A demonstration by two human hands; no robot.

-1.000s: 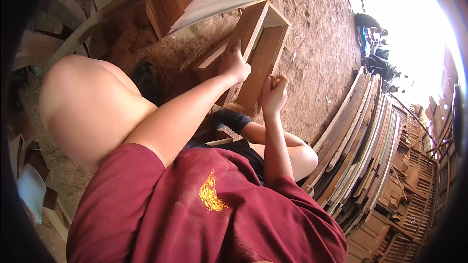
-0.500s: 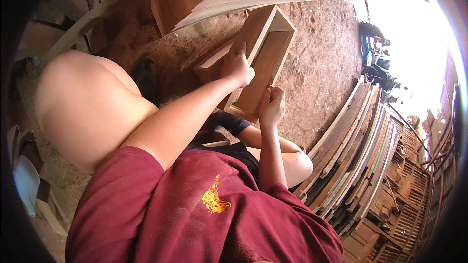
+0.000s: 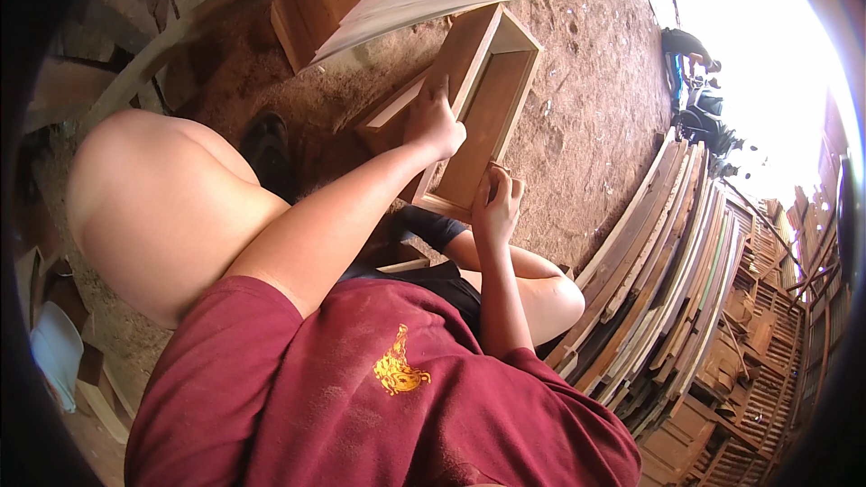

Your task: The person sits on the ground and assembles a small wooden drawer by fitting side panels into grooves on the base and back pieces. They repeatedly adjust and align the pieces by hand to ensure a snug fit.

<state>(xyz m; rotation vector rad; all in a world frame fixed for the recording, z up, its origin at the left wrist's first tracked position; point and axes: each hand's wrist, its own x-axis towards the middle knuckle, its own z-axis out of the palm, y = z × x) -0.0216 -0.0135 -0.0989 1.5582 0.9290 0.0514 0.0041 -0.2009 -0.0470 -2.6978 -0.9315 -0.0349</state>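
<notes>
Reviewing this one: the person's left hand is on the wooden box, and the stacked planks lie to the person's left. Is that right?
Not quite: the planks lie to the person's right, as the head view shows. The left hand is on the box, as you said.

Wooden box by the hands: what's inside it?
Inside the wooden box, a flat brown panel shows. The left hand and right hand hide parts of the sides, so anything directly behind them can't be seen.
</notes>
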